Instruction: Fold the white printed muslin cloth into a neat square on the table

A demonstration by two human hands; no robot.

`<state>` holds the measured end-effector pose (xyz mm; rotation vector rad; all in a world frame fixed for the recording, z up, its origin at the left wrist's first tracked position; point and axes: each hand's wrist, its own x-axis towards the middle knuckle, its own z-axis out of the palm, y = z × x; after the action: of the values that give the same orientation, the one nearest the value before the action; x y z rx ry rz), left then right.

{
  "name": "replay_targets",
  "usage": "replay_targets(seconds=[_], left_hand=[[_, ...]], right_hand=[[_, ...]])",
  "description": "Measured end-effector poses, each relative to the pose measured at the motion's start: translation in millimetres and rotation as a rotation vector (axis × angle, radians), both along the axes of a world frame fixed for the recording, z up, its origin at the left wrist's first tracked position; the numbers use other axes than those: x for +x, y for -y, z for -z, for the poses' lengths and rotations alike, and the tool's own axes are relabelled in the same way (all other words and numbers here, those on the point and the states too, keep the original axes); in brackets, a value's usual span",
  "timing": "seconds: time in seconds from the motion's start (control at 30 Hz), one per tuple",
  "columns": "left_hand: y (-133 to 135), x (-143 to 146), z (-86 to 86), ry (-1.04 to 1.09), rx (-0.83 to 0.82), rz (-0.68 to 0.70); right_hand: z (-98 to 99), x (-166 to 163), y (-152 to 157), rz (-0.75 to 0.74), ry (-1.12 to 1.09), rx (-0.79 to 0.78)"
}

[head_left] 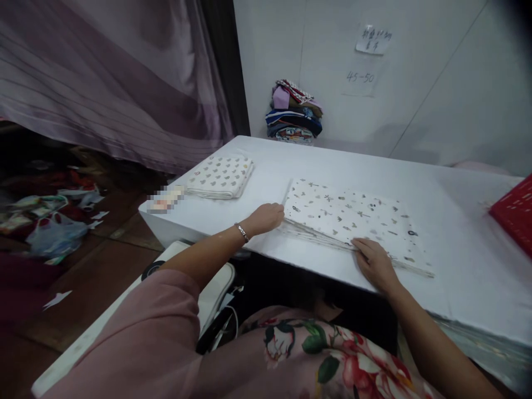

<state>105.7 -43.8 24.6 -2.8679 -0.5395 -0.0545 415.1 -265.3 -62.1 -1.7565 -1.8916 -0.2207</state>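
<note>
A white-covered table (457,221) is seen across the middle and right of the frame, and a mauve curtain (103,72) fills the upper left.

At the centre of the frame, near the table's front edge, a printed cloth (349,216) is laid flat. It is white, scattered with small grey and dark motifs, and folded into a wide rectangle. Several thin layers are shown stacked along its near edge.

The left hand (266,217) is held against the cloth's left edge with the fingers curled in. Whether a layer is pinched there cannot be told. The right hand (374,263) is spread flat, palm down, and is pressed on the cloth's near edge with nothing gripped.

At the right edge of the frame a red basket (515,213) is cut off by the picture, and its contents cannot be seen.

A smaller folded cloth (220,176) with a similar print is placed near the table's left corner, well apart from the first.

A pile of coloured garments (294,113) is stacked against the white wall at the upper centre. A paper note (373,40) is stuck on the wall to the upper right of it.

A thin bracelet (241,232) is worn on the left wrist.
</note>
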Motion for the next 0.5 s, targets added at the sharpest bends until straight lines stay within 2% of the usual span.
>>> replay_targets(seconds=[0.17, 0.33, 0.5], left_hand=[[10.1, -13.4, 11.5, 0.038, 0.003, -0.015], [18.3, -22.3, 29.6, 0.063, -0.094, -0.068], [17.7, -23.7, 37.1, 0.113, -0.167, -0.125]], right_hand=[[-0.6, 0.0, 0.8, -0.004, -0.002, -0.007], [-1.6, -1.1, 1.3, 0.002, -0.023, -0.031], [-4.2, -3.4, 1.0, 0.009, -0.018, -0.027]])
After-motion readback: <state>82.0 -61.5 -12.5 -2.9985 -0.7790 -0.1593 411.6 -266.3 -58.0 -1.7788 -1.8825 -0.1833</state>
